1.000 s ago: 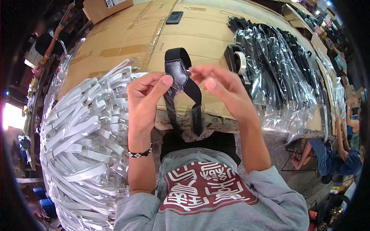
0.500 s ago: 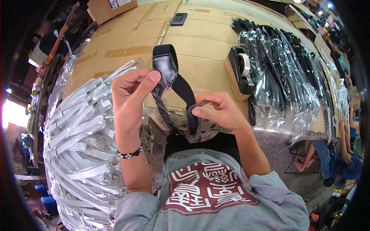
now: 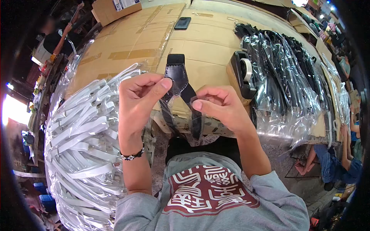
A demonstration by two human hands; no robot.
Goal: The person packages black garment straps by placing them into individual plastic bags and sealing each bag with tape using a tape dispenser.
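A black folded strap [image 3: 178, 76] with a leather patch sits partly inside a clear plastic sleeve [image 3: 181, 119] that hangs down in front of me. My left hand [image 3: 139, 101] pinches the strap and sleeve at the leather patch with thumb and forefinger. My right hand [image 3: 218, 106] pinches the right leg of the strap lower down through the sleeve. Both hands hold it above the front edge of the cardboard-covered table [image 3: 200, 42].
A large heap of bagged white straps [image 3: 83, 134] fills the left. Bagged black straps [image 3: 287, 73] lie on the right beside a black tape dispenser [image 3: 243, 71]. A phone [image 3: 182, 23] lies far back. A seated person [image 3: 335, 158] is at the right edge.
My right hand rose slightly along the strap's right leg. My left hand and the strap shifted a little to the right, and the strap's top loop tipped flatter.
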